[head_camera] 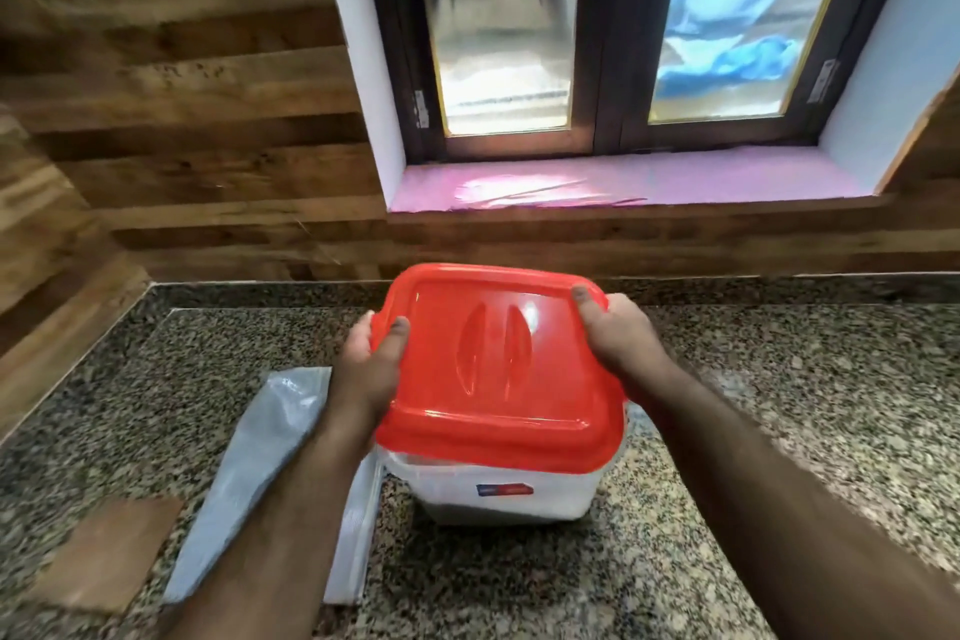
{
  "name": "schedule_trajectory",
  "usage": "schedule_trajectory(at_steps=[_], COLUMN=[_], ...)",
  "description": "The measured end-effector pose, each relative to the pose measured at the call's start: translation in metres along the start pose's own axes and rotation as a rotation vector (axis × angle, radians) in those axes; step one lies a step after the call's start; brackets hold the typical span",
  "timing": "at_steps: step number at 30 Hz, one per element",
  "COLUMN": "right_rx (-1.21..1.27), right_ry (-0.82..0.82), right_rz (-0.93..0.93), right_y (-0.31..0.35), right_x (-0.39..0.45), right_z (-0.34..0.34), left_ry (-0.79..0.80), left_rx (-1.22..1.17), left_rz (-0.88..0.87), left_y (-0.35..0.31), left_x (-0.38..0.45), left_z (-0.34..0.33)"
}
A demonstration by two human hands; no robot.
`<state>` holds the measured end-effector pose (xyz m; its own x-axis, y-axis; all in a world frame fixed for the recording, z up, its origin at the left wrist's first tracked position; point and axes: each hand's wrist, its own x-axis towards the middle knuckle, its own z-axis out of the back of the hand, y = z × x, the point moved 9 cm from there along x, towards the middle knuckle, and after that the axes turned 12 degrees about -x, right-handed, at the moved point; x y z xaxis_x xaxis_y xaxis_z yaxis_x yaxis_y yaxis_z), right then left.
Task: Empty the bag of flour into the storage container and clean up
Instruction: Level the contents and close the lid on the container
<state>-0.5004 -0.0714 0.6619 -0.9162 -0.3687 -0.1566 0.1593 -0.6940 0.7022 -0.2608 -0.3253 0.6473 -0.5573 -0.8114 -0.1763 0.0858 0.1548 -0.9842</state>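
Evidently the closing step is in hand: the glossy red square plastic lid [498, 364] sits tilted over the translucent white plastic storage container [498, 494] at centre frame, not yet level. The left hand [371, 369] grips its 9 o'clock edge, thumb on top; the right hand [621, 338] clasps the 2 o'clock corner, fingers curled under. Next, I judge, comes pressing the rim down evenly. The limp, crinkled grey-white plastic flour bag [265, 473] lies flat at 8 o'clock on the speckled granite counter [779, 405], apparently empty.
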Motion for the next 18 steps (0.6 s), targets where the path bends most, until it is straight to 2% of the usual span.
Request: schedule_trajectory(at_steps=[4,8,12,15,18], right_rx=[-0.152,-0.228,-0.212,-0.188,-0.209], right_ry=[0.089,0.114,0.218,0.230,0.172], right_rz=[-0.070,-0.054,-0.075,-0.044,-0.064], right_y=[-0.012,-0.001,-0.002,-0.010,-0.017], right_x=[0.006,0.016,0.028,0.030,0.019], right_z=[-0.024,-0.027,-0.034,-0.036,-0.027], left_ry=[-0.010,-0.005,-0.007,-0.007,-0.011], left_rx=[0.214,0.317,0.423,0.459,0.475], left_rz=[0.121,0.161,0.172,0.173,0.170], left_y=[0.040,0.026,0.014,0.015,0.016], left_x=[0.016,0.008,-0.006,-0.012,-0.018], left_z=[0.011,0.007,0.001,-0.001,-0.004])
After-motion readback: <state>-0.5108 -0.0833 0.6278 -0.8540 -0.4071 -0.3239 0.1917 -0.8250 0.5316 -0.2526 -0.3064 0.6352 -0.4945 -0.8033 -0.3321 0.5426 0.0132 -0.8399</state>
